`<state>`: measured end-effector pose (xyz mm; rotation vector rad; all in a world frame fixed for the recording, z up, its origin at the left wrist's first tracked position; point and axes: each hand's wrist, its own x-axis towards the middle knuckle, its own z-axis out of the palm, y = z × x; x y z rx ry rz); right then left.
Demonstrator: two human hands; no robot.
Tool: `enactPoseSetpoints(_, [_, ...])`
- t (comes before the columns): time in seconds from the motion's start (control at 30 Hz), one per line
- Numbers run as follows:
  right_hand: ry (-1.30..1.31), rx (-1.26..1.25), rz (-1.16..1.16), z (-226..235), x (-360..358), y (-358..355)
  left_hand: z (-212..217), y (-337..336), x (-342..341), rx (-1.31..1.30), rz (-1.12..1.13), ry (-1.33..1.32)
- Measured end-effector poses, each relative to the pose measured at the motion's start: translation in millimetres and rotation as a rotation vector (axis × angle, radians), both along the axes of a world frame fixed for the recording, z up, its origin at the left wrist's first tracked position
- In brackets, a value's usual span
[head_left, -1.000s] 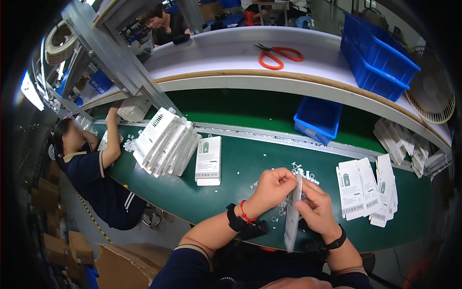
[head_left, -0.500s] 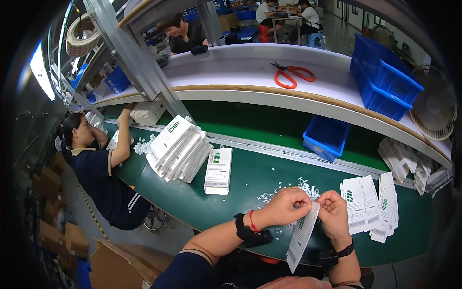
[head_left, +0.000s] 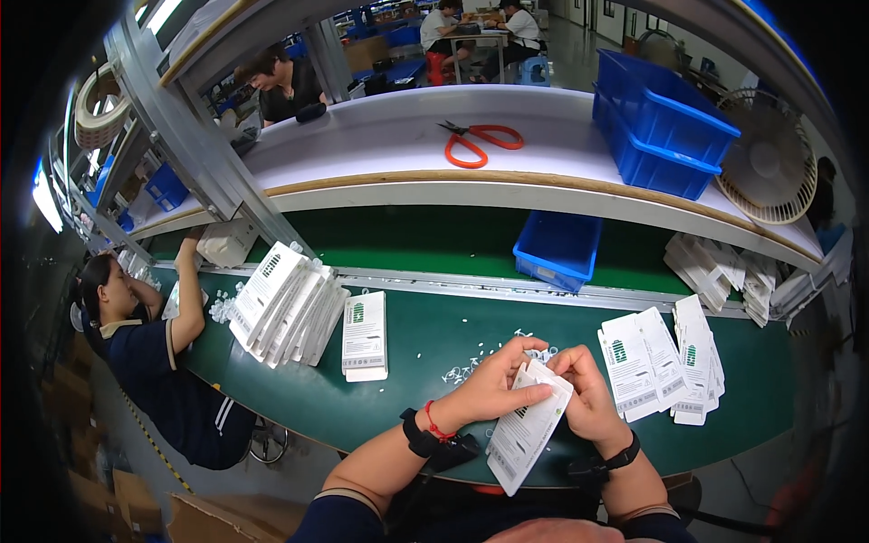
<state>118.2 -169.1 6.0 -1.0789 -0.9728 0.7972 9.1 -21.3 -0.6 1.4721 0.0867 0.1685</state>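
A flat white printed box [head_left: 529, 429] with a green mark hangs tilted over the table's near edge. My left hand [head_left: 498, 382] grips its upper part, the thumb lying across the printed face. At the box's top edge is my right hand [head_left: 584, 391], its fingers curled in; what they pinch, if anything, I cannot make out. Small white plastic loops [head_left: 462, 369] lie scattered on the green table behind my hands, partly hidden by them. To the right of my hands several similar white boxes [head_left: 632, 362] lie overlapping.
Left of my hands stand a small pile [head_left: 365, 337] and a tall leaning stack of boxes [head_left: 285, 308]. A blue bin [head_left: 558, 249] sits under the shelf; red-handled scissors [head_left: 480, 145] and stacked blue bins [head_left: 665, 127] rest on it. A co-worker [head_left: 154, 353] sits at left.
My left hand has shifted from pinching the box's top edge to holding it with the thumb across its face. The box now faces me more. The whole view has turned slightly right.
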Motion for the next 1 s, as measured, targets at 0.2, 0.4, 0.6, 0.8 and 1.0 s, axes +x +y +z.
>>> enactPoseSetpoints(0.2, [-0.469, 0.003, -0.254, -4.0, 9.8, -2.3, -1.0, 0.7, 1.5, -0.139, -0.063, -0.030])
enactPoseSetpoints(0.4, [-0.565, -0.111, -0.360, -4.0, 7.4, -1.1, -0.6, -0.9, 0.2, -0.060, 0.038, -0.052])
enactPoseSetpoints(0.6, [0.152, -0.201, -0.231, -6.2, 2.7, 2.9, 1.0, 6.1, -0.6, -0.023, 0.475, -0.275])
enactPoseSetpoints(0.8, [0.170, -0.288, 0.079, -8.9, -8.4, 4.9, 11.6, 12.5, -1.2, -0.050, 0.547, -0.345])
enactPoseSetpoints(1.0, [0.280, -0.212, 0.205, -5.1, -9.9, -1.7, 10.4, 14.9, -3.5, -0.659, -0.219, -0.256])
